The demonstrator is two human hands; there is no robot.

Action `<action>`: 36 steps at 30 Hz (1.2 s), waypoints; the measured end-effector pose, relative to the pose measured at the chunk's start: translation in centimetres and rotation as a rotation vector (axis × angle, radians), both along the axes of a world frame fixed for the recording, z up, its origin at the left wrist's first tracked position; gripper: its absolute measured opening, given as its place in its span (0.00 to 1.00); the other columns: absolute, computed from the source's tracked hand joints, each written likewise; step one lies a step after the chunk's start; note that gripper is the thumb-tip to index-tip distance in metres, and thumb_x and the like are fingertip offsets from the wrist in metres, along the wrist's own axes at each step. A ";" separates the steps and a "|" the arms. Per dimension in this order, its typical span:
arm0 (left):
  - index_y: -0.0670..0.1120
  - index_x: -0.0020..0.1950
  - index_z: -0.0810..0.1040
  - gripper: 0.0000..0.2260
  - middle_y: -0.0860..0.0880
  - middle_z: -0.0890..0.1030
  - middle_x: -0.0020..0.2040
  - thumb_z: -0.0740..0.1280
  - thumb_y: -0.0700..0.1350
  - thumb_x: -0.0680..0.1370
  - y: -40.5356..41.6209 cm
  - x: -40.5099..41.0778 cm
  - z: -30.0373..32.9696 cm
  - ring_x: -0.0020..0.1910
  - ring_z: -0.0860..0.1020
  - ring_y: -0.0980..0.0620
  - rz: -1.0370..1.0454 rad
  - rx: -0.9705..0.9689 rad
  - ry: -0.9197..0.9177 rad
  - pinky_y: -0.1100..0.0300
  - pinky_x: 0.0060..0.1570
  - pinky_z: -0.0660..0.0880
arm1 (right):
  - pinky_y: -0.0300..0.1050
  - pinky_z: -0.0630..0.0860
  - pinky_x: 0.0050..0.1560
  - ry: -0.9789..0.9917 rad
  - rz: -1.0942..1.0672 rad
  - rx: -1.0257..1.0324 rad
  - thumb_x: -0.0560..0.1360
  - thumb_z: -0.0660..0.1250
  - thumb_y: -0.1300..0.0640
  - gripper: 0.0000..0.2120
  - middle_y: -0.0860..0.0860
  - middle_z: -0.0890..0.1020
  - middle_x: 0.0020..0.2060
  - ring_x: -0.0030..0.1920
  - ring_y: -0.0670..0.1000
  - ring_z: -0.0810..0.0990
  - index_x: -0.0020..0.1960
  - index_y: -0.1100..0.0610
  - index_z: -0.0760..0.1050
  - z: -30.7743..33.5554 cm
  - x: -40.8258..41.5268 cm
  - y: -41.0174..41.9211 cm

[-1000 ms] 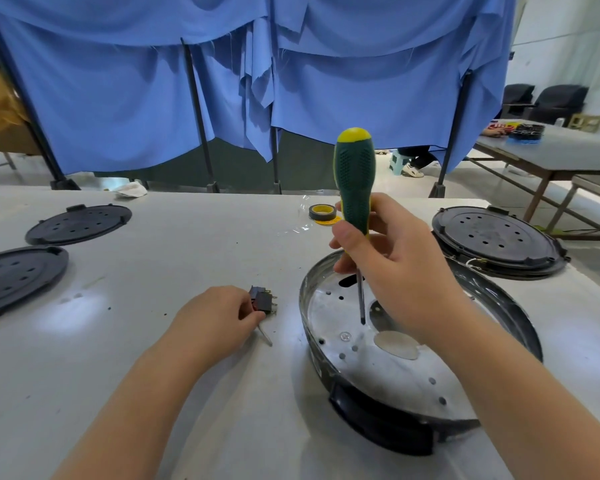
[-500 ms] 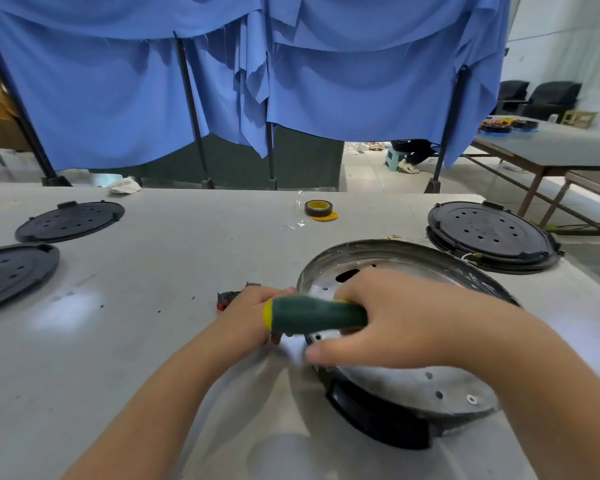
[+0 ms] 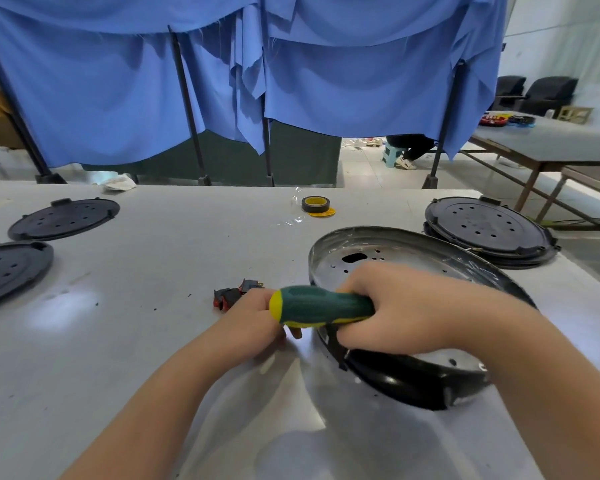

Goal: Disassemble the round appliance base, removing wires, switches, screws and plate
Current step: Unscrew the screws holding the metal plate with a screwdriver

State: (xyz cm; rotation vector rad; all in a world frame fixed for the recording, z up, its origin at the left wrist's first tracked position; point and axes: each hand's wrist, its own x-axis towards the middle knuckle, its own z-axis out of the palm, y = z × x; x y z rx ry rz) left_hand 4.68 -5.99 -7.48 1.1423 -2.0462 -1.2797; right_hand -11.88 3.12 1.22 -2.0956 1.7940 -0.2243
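No brand, label or lettering can be read on anything here. The round appliance base (image 3: 388, 258) lies right of centre on the white table (image 3: 174, 258), its shiny metal plate and holes facing up and its black plastic rim toward the near side; its right rim sits close to the table's right edge, while broad bare tabletop stretches to its left and near side. Two black-and-red switches (image 3: 234, 294) lie on the table just left of the base, by the left hand. The right hand (image 3: 399, 310) is wrapped tight round the green and yellow screwdriver (image 3: 321, 306), which lies level with its yellow butt pointing left; the shaft is hidden behind the fingers at the base's near-left rim. The left hand (image 3: 257, 322) rests knuckles-up beside the base's left rim, fingers curled under; whether it grips anything cannot be told. Farther off lie a roll of black tape (image 3: 315, 204) at the far middle, a stacked black perforated cover (image 3: 489, 230) at the right edge, and two black round covers (image 3: 65, 218) at the far left.
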 end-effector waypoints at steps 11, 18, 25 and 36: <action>0.52 0.44 0.81 0.07 0.53 0.86 0.40 0.65 0.44 0.79 0.3 -0.2 -0.1 0.31 0.80 0.55 -0.008 0.074 0.000 0.64 0.29 0.75 | 0.37 0.62 0.26 -0.112 -0.010 -0.023 0.70 0.69 0.52 0.08 0.46 0.68 0.22 0.22 0.44 0.66 0.35 0.54 0.76 1.8 -1.6 0.8; 0.41 0.45 0.86 0.09 0.42 0.85 0.48 0.68 0.44 0.74 0.4 -1.0 0.3 0.43 0.85 0.48 0.035 0.822 0.472 0.58 0.37 0.81 | 0.34 0.65 0.25 -0.178 -0.040 -0.072 0.71 0.69 0.51 0.09 0.47 0.71 0.24 0.24 0.45 0.69 0.36 0.54 0.76 2.2 -2.2 0.8; 0.38 0.42 0.85 0.10 0.42 0.85 0.42 0.73 0.39 0.63 0.6 -1.2 -0.4 0.39 0.85 0.49 0.091 0.957 0.487 0.58 0.36 0.82 | 0.37 0.62 0.26 -0.086 -0.010 -0.046 0.71 0.68 0.52 0.09 0.47 0.68 0.23 0.23 0.44 0.66 0.37 0.57 0.76 1.8 -1.6 0.8; 0.35 0.53 0.82 0.21 0.37 0.81 0.50 0.71 0.39 0.61 0.9 -1.1 0.2 0.51 0.81 0.40 0.052 0.996 0.526 0.45 0.51 0.78 | 0.39 0.63 0.29 -0.024 0.021 0.047 0.70 0.70 0.48 0.11 0.45 0.69 0.22 0.23 0.43 0.66 0.33 0.52 0.73 0.9 -1.1 0.5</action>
